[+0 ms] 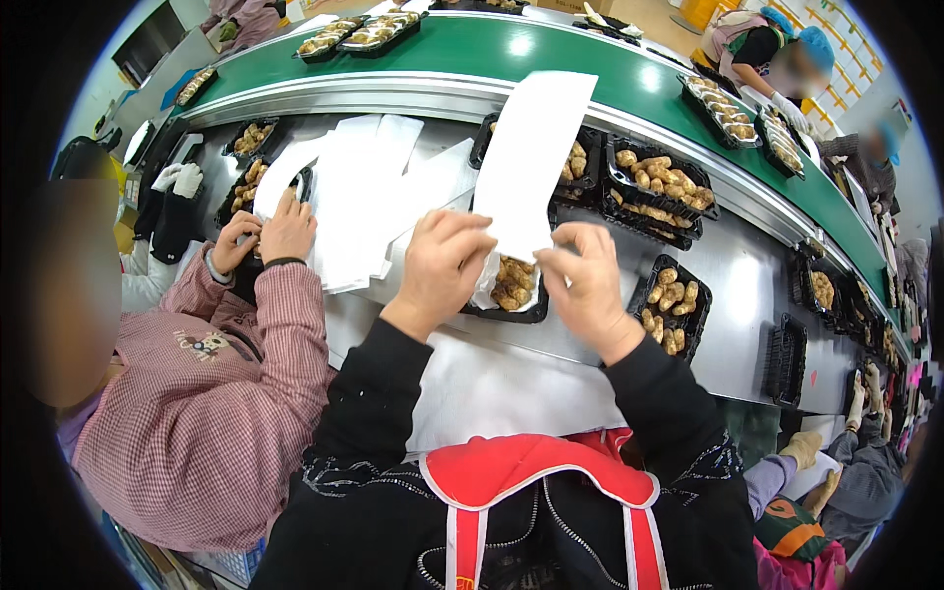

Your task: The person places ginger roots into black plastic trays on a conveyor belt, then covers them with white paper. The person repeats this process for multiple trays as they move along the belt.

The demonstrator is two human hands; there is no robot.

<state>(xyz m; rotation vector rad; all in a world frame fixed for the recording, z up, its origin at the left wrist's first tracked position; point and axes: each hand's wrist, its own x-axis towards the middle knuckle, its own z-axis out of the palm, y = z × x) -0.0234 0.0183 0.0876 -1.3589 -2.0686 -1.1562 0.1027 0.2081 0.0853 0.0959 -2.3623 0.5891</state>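
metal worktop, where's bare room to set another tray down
Bare metal worktop shows at right, between the lone tray of tubers and the black tray farther right. Crowded: left of the left hand, under white sheets, and toward the green belt, with stacked trays.

Behind a desk [742, 295], a conveyor belt [531, 44] is set, with filled trays [401, 41] placed on it.
A sheet [536, 157] is held over the middle tray [538, 308], between left fingers [470, 226] and right fingers [572, 241]. Loose sheets [359, 197] are piled left; stacked trays [621, 190] are placed right, farther back, a single tray [702, 317] nearer.
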